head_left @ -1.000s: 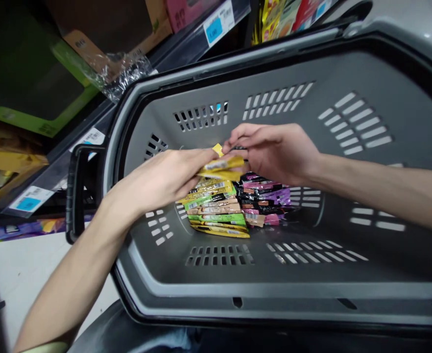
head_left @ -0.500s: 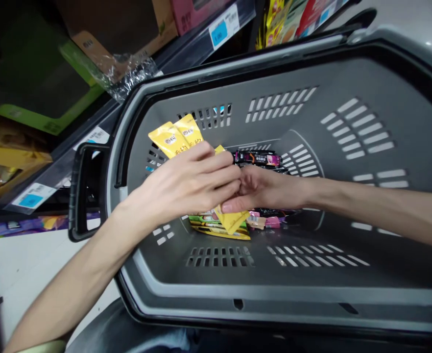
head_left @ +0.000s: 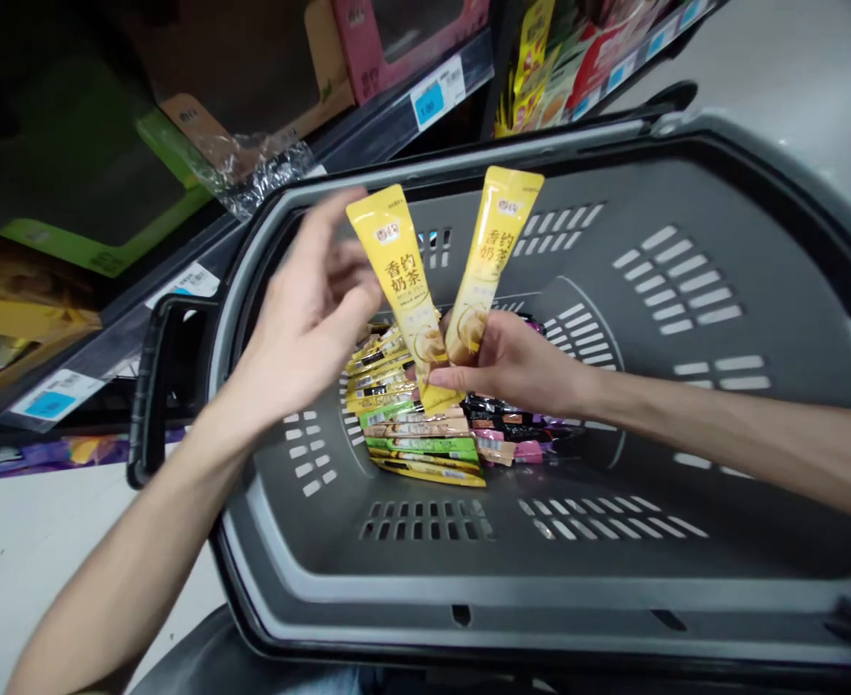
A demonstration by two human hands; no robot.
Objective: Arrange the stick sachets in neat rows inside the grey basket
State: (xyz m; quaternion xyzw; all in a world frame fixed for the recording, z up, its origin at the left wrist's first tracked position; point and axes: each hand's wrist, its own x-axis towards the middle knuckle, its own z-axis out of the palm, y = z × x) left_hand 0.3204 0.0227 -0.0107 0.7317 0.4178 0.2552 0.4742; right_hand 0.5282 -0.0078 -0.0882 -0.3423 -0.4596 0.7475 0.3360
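Two yellow milk tea sachets, a left one and a right one, fan out in a V above the basket. My right hand pinches both near their lower ends, thumb in front. To their left is my left hand, somewhat blurred, fingers apart and holding nothing; its fingertips come close to the left sachet. Below, on the floor of the grey shopping basket, many slim sachets lie in rows: yellow and green ones on the left, black and pink ones on the right.
A black basket handle sticks out on the left. Behind the basket runs a store shelf with price tags and open display boxes. Crumpled clear plastic hangs over the shelf edge. Pale floor shows at lower left.
My left hand has let go of the sachets and moved left and up, opening. My right hand now holds the two sachets spread apart, and the stacked rows below are more visible.
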